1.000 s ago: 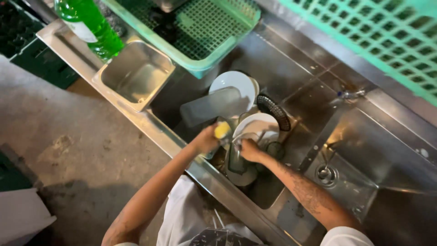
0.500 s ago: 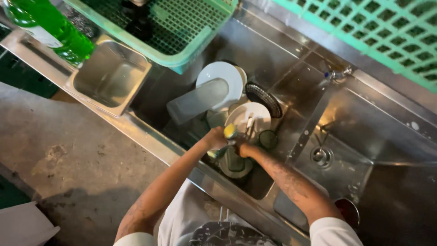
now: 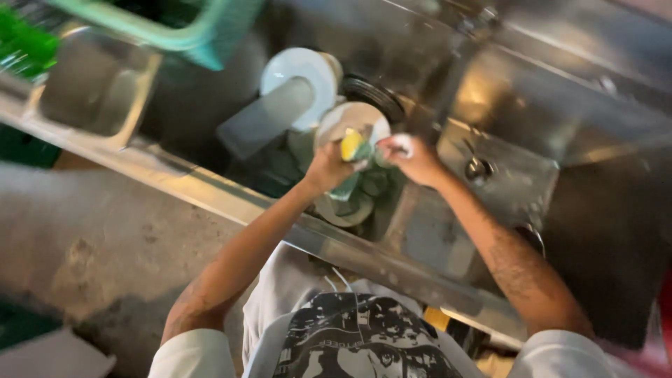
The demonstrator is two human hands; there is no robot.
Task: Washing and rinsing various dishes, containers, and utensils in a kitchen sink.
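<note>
I log the items by their place relative to the steel sink basin (image 3: 210, 119).

Left hand (image 3: 323, 168): over the near part of the basin, fingers closed around a yellow sponge (image 3: 351, 145), which is pressed against the small white plate (image 3: 350, 124).

Right hand (image 3: 414, 158): just right of the plate, fingers closed on its rim; foam on the fingertips.

Small white plate: held tilted above the basin, between both hands.

Larger white plate (image 3: 297, 73): farther back in the basin, lying behind the held one.

Grey tumbler (image 3: 264, 120): on its side in the basin, overlapping the larger plate.

Dark round dish (image 3: 374, 94): at the basin's back right, partly hidden.

More dishes (image 3: 346, 206): stacked below the hands; I cannot tell their kind, the picture is blurred.

Green crate (image 3: 196, 31): beyond the basin's far left edge.

Drain (image 3: 477, 168): in the shallow steel tray right of the basin.
</note>
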